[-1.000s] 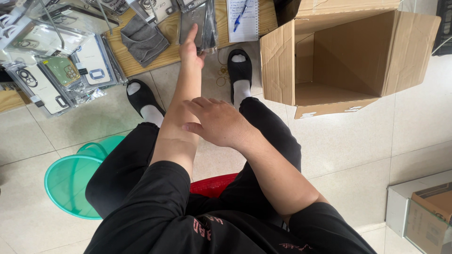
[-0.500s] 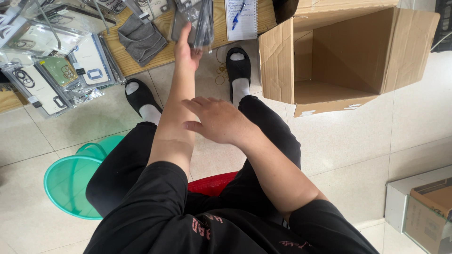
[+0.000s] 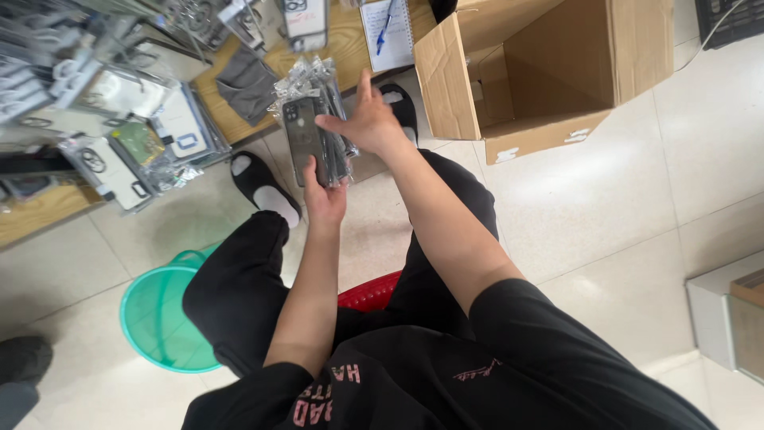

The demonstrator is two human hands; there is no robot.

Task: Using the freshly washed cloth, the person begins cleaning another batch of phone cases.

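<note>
Sitting on a red plastic stool (image 3: pixel 368 293), legs in black trousers, feet in black slippers (image 3: pixel 263 185) over white socks on the pale tiled floor (image 3: pixel 605 207).

Holding, in the left hand (image 3: pixel 325 199), a stack of dark phone cases in clear crinkled plastic sleeves (image 3: pixel 314 127), fingers wrapped around the near end of the stack, grasping it from below. Stack standing roughly upright in mid-air, above the floor between the knees, just near of the low wooden board (image 3: pixel 334 56).

Reaching across with the right hand (image 3: pixel 368 123), palm down, fingers spread and loose, touching the right edge of the same stack near its middle; not closed around anything.

Lying far and left, on the wooden board: more packaged phone cases in clear sleeves (image 3: pixel 119 151), a folded grey cloth (image 3: pixel 247 84), and a white notepad with a blue pen (image 3: pixel 388 32) at the far middle. Standing to the far right, an open brown cardboard box (image 3: pixel 549 72) tipped on its side, mouth facing near. Resting at the near left, a green plastic basin (image 3: pixel 159 314) on the floor beside the left leg.
</note>
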